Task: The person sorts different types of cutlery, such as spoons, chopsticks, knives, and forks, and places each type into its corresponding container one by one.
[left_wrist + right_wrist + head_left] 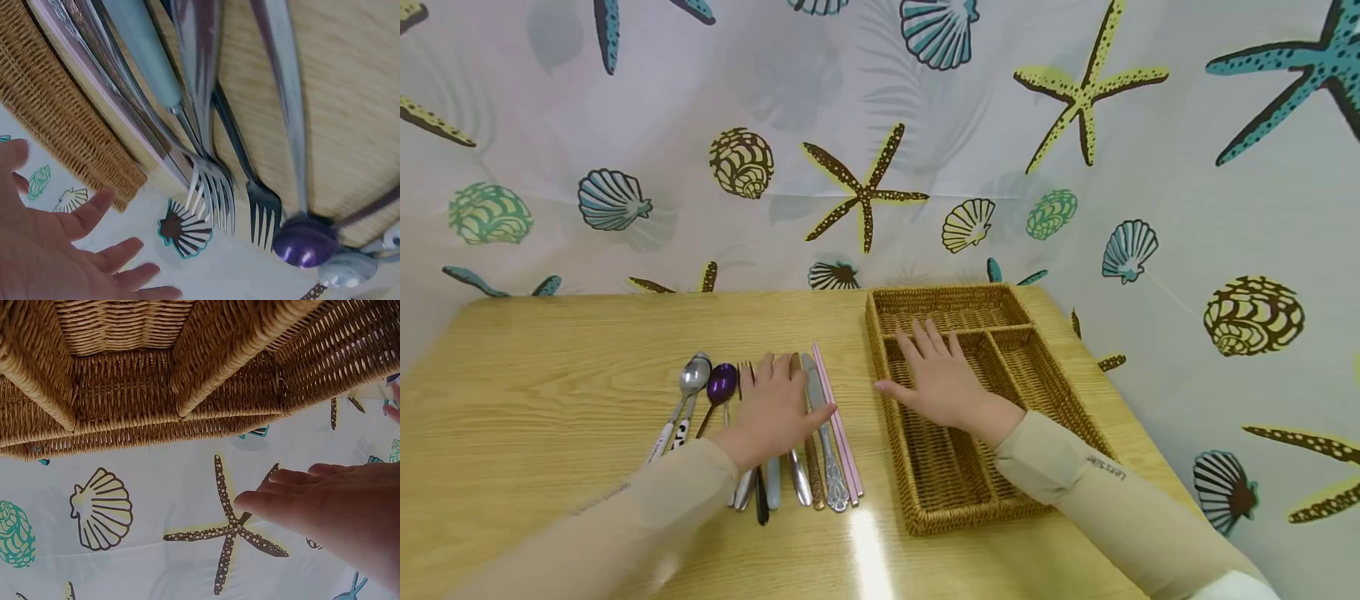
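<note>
My left hand (775, 417) hovers with spread fingers over a row of cutlery, holding nothing. Under and around it lie forks (215, 187), a black fork (262, 209), a blue-handled piece (147, 56), a silver knife (820, 392) and pink chopsticks (842, 433). Farther left are a purple spoon (722, 382) and silver spoons (694, 375). Above a wicker tray (898, 500) with several compartments, my right hand (943, 383) is stretched out flat with nothing in it. The left hand hides the middle of the cutlery row.
The wooden table (550, 358) carries the cutlery at centre left and the tray at right. Behind and to the right hangs a pale curtain (670, 100) printed with shells and starfish. Glare shows near the table's front.
</note>
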### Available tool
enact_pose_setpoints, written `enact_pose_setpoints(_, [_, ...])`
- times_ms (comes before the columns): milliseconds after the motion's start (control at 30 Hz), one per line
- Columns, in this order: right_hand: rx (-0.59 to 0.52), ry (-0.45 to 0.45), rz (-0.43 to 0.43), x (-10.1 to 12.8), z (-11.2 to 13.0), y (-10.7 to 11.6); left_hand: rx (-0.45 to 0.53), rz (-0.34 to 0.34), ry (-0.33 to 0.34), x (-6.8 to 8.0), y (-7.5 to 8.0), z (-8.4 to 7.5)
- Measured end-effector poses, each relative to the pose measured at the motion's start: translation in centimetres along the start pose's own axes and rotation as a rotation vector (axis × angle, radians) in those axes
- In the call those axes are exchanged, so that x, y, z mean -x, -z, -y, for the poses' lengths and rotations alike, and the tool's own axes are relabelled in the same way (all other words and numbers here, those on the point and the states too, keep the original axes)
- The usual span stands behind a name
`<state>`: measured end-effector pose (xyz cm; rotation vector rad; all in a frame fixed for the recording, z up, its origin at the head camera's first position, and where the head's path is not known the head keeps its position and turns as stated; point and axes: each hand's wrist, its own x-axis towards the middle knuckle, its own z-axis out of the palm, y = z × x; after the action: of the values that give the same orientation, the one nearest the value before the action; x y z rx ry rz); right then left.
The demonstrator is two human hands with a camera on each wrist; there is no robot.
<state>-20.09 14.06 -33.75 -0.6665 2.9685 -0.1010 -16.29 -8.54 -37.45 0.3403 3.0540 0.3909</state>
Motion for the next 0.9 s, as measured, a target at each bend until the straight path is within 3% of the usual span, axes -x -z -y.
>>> enact_pose_setpoints(300, [-0.02,0.016,-0.007,0.1,0.0,0.3,-0.061,-0.006,-0.107,-0.7,-2.0,-1.9])
enact_pose_setpoints(433, [-0.034,0.029,-0.012,0.1,0.2,0.3,-0.018,0.074,-0.077,-0.8,-2.8,-2.6])
enact_pose_setpoints(633, [-0.054,0.032,-0.037,0.5,0.1,0.6,-0.046,0.218,0.007,-1.0,-2.9,-3.7])
enact_pose_setpoints(900, [-0.073,0.066,-0.061,1.3,-0.3,0.6,-0.105,0.29,0.045,-1.3,-2.6,-4.3])
